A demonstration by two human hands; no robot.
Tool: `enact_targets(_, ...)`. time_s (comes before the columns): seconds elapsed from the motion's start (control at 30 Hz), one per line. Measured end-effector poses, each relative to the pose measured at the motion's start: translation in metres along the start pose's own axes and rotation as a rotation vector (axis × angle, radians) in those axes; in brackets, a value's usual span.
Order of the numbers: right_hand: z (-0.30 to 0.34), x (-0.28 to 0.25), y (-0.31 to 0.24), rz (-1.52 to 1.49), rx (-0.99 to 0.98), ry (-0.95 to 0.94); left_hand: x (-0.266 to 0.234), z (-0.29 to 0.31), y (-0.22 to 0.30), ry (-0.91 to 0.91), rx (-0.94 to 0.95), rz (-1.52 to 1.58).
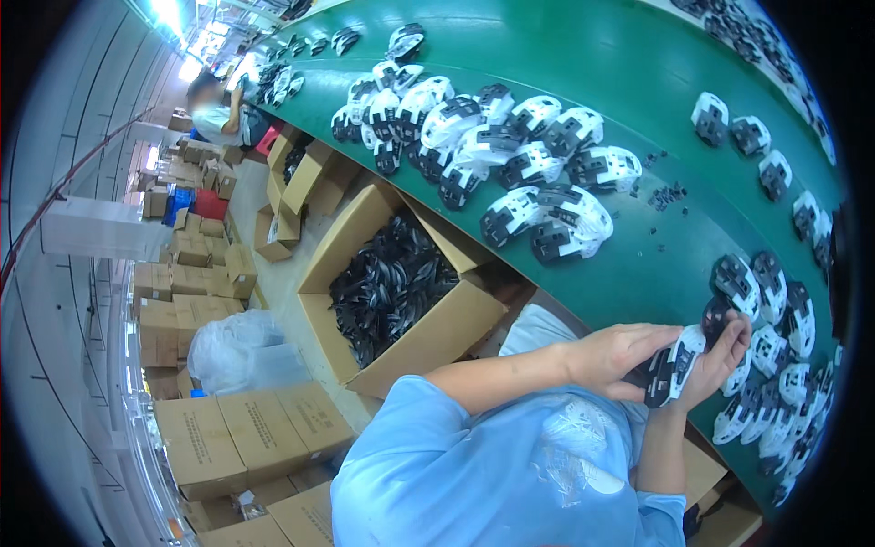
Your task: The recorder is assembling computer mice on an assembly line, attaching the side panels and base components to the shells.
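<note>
A black-and-white moulded plastic shell (675,367) is held between my two hands, just off the near edge of the green table. My left hand (618,356) grips its left side, fingers along the top edge and thumb below. My right hand (715,360) closes around its right side. A dark rounded piece (715,317) shows at the right fingertips; whether it is part of the shell I cannot tell. Right of my hands lie several similar black-and-white shells (767,351) on the table.
The green table (638,273) bears a big heap of shells (492,141), small black bits (668,196) and a row of shells (775,173). An open carton (365,369) of black parts stands left of me. Stacked cartons (200,438) and a seated person (219,118) are farther left.
</note>
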State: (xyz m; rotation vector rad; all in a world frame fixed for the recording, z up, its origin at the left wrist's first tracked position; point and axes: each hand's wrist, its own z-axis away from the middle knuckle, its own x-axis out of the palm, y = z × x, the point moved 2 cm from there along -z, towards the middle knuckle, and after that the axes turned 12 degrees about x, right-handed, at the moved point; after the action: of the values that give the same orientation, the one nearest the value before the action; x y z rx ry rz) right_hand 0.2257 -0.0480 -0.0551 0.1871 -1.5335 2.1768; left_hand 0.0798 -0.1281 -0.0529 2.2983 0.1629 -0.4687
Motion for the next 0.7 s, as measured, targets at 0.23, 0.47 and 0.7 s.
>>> enact_targets(0.23,0.011,0.009,-0.012,0.436,-0.731,-0.662,-0.011,-0.007,0.025,0.294,-0.19,0.066)
enact_targets(0.47,0.006,-0.016,-0.009,0.461,-0.37,-0.769,-0.039,0.002,0.023,0.266,-0.081,0.088)
enact_targets(0.7,0.049,0.015,0.011,0.355,-0.178,-0.868,-0.051,0.029,-0.003,0.446,-0.272,0.391)
